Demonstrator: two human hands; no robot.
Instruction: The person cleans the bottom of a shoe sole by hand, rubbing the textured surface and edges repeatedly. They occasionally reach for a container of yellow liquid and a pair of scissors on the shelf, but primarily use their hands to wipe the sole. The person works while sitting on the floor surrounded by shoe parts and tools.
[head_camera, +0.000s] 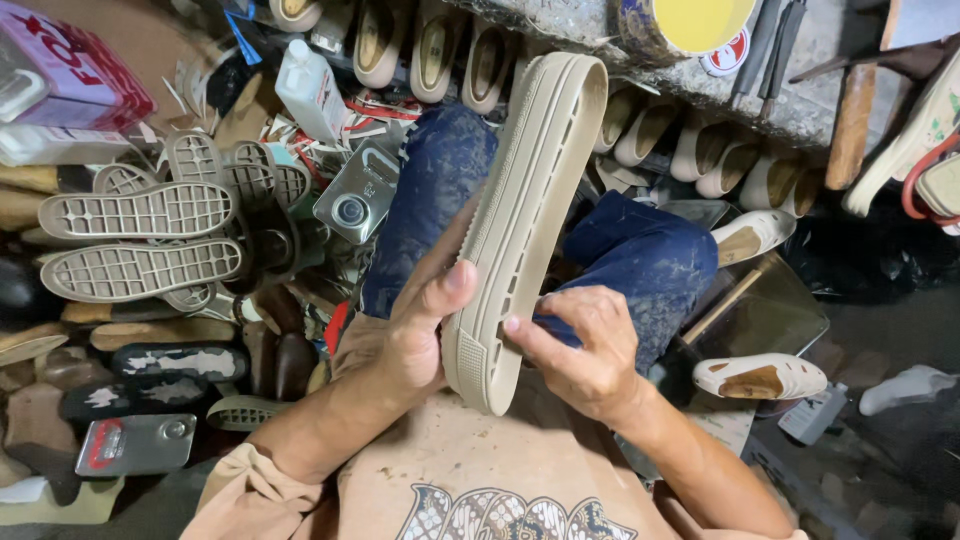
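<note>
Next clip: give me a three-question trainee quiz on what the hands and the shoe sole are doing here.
1. True or false: both hands touch the beige sole.
2. Which hand has its thumb pressed on the sole's outer side wall? A) left hand B) right hand C) neither
3. Fill in: the stack of spare soles with grid treads lies to the person's ____ side.

Key
1. True. The left hand grips the heel end and the right hand touches the inner side with its fingertips.
2. A. The left thumb lies on the ribbed wall near the heel.
3. Left, beside the blue trouser leg.
</note>
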